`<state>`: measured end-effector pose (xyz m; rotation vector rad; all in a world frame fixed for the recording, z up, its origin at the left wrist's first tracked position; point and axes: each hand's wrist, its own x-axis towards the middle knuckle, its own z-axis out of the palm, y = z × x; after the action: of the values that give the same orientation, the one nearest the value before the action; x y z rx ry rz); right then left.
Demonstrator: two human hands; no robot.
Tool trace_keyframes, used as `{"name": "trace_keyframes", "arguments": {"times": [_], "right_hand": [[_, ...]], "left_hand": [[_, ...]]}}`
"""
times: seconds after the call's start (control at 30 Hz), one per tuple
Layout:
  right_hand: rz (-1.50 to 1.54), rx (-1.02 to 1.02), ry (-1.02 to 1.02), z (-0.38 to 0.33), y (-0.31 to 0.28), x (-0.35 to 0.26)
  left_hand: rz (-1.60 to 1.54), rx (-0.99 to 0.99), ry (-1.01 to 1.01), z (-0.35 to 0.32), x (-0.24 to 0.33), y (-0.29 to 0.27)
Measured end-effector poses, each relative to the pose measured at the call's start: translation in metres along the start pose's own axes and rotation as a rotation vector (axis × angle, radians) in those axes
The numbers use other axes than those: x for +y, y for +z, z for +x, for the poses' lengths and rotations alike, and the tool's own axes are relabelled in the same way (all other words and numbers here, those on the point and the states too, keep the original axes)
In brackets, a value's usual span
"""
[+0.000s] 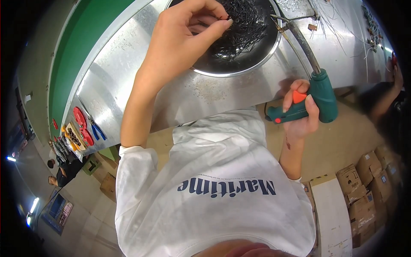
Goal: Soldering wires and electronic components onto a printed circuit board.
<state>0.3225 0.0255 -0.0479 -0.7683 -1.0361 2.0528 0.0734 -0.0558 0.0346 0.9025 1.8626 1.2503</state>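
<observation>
My left hand (184,38) is above the round metal bowl (239,73), thumb and forefinger pinched together. A dark sliver at the fingertips looks like one of the thin black pieces (246,32) heaped in the bowl, though most of it is hidden. In my right hand (303,113) is a green soldering gun (323,94) with an orange trigger; my fingers wrap its handle. Its long dark barrel (302,45) reaches up and left, and the tip ends just past the bowl's right rim.
On the metal table (265,81), a small brown piece (313,27) sits near the barrel. Thin wires (346,25) spread at the upper right. Red-handled pliers (81,122) and blue-handled pliers (97,130) rest at the left. Cardboard boxes (364,192) stand lower right; another person's arm (391,94) shows.
</observation>
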Motion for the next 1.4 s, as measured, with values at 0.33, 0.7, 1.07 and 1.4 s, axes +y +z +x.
{"name": "trace_keyframes", "arguments": {"times": [0.33, 0.7, 1.07, 1.4], "right_hand": [[0.006, -0.001, 0.019, 0.000, 0.001, -0.001], [0.004, 0.000, 0.017, 0.000, 0.001, 0.000], [0.005, -0.014, 0.020, 0.001, 0.000, 0.000], [0.001, -0.024, 0.018, 0.001, -0.001, -0.001]], "left_hand": [[-0.004, 0.073, 0.089, 0.002, 0.002, 0.008], [-0.103, 0.228, 0.128, -0.008, 0.008, 0.000], [0.669, 0.066, 0.329, -0.027, -0.029, -0.008], [0.517, 0.076, 0.271, -0.021, -0.026, -0.015]]}}
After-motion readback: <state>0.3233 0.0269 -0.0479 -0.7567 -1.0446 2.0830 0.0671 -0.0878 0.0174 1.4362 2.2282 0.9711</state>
